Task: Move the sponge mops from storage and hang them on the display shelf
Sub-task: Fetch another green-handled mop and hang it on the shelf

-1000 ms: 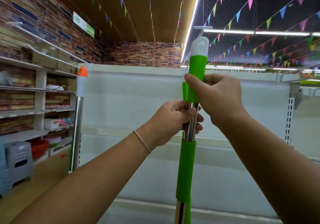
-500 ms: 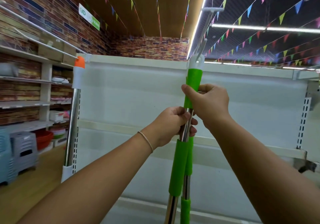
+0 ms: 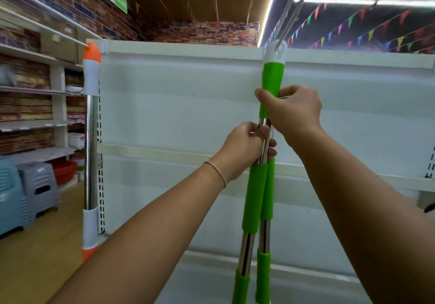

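Two green sponge mop handles (image 3: 255, 200) stand upright side by side in front of the white display shelf (image 3: 179, 96). The white cap (image 3: 275, 52) of the taller one sits on a metal hook (image 3: 290, 14) that juts out from the shelf top. My right hand (image 3: 292, 113) grips the upper green sleeve just below that cap. My left hand (image 3: 244, 150) curls round the steel tubes lower down. An orange-capped mop (image 3: 91, 138) hangs at the shelf's left end. The mop heads are out of view.
Wall shelves (image 3: 35, 124) on the left carry small goods. Stacked blue and grey plastic stools (image 3: 26, 190) and a red basin (image 3: 64, 170) stand on the wooden floor below them. Bunting hangs from the ceiling.
The green mop's cap has gone up onto the hook. A second green handle now shows beside the first. The view has moved closer and tilted up.
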Tool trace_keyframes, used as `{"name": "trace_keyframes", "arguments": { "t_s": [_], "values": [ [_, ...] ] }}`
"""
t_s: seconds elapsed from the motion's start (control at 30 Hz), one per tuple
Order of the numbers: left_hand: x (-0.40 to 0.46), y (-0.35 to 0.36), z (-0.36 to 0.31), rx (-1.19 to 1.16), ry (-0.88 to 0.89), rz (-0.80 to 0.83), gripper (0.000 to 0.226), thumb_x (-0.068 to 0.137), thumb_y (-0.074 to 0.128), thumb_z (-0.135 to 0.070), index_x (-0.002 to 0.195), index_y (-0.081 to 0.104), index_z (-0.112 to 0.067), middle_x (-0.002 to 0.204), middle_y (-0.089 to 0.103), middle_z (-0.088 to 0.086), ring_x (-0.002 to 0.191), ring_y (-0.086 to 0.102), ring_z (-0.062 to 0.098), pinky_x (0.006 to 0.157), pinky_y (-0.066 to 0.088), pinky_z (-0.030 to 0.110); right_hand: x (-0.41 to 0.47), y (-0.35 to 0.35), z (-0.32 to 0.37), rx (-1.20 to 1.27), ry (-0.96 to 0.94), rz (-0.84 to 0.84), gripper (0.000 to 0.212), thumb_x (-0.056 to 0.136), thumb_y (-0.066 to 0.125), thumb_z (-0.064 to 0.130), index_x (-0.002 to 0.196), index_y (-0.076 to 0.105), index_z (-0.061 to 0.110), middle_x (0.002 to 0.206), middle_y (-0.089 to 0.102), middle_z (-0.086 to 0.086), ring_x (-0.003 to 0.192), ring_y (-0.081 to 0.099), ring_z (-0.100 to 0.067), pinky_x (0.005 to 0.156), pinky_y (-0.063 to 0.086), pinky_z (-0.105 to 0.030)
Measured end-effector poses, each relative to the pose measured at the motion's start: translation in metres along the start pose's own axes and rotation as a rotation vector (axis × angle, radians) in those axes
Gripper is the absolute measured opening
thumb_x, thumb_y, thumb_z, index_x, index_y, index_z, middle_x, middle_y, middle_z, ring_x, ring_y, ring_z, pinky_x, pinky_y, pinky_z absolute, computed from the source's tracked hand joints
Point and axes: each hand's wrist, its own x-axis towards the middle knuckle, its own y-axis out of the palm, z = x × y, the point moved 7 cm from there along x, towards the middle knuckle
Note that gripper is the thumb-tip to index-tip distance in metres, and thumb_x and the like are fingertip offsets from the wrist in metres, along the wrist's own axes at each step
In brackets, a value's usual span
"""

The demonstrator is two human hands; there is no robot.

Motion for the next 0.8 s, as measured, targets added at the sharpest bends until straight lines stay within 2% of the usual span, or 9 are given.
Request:
{"name": "trace_keyframes", "arguments": {
  "t_s": [0.13,0.3,0.4,0.6,0.7,0.8],
  "values": [
    [0.002,0.001,0.003,-0.02,0.003,0.039,0.024,0.104,0.044,-0.019,0.109,0.051,0.004,0.084,0.061,0.018,0.067,0.061,0.029,0.083,0.057,0.048,-0.003,0.001,-0.002,-0.004,-0.012,-0.058,0.047,0.076,0.076,0.048,0.056,0.054,0.011,0.067,0.068,-0.016,0.07,0.069,-0.036,0.071,0.056,-0.053],
    [0.009,-0.001,0.005,0.008,0.019,0.033,0.022,0.104,0.042,-0.017,0.089,0.054,-0.005,0.081,0.06,0.016,0.063,0.06,0.026,0.067,0.057,0.037,-0.006,0.009,-0.01,-0.023,0.01,-0.094,0.043,0.079,0.074,0.048,0.056,0.05,0.022,0.059,0.06,0.004,0.073,0.068,-0.026,0.078,0.055,-0.047],
    [0.014,-0.002,0.011,0.02,0.044,0.035,0.024,0.103,0.043,-0.017,0.085,0.056,-0.008,0.075,0.061,0.01,0.058,0.06,0.019,0.062,0.057,0.031,-0.007,0.013,-0.013,-0.037,0.015,-0.131,0.04,0.079,0.072,0.052,0.059,0.052,0.024,0.068,0.066,0.0,0.075,0.068,-0.024,0.08,0.055,-0.045],
    [0.02,-0.002,0.026,-0.037,0.103,0.042,0.028,0.101,0.047,-0.018,0.076,0.059,-0.012,0.064,0.062,0.002,0.052,0.059,0.014,0.06,0.053,0.031,-0.008,0.017,-0.023,-0.014,0.015,-0.23,0.035,0.077,0.072,0.053,0.059,0.056,0.028,0.062,0.063,0.009,0.068,0.067,-0.016,0.075,0.057,-0.041],
    [0.02,-0.004,0.028,-0.028,0.14,0.03,0.028,0.1,0.047,-0.014,0.075,0.06,-0.011,0.06,0.062,-0.001,0.047,0.058,0.008,0.052,0.05,0.022,-0.009,0.019,-0.027,-0.006,0.037,-0.273,0.033,0.076,0.072,0.054,0.063,0.058,0.028,0.064,0.062,0.012,0.067,0.065,-0.01,0.075,0.056,-0.034],
    [0.019,-0.005,0.025,-0.024,0.156,0.017,0.026,0.1,0.046,-0.01,0.08,0.06,-0.007,0.063,0.061,0.003,0.043,0.056,0.002,0.046,0.047,0.015,-0.011,0.02,-0.028,0.021,0.053,-0.274,0.033,0.076,0.072,0.054,0.067,0.064,0.023,0.068,0.068,0.006,0.07,0.068,-0.015,0.076,0.056,-0.036]
  ]
}}
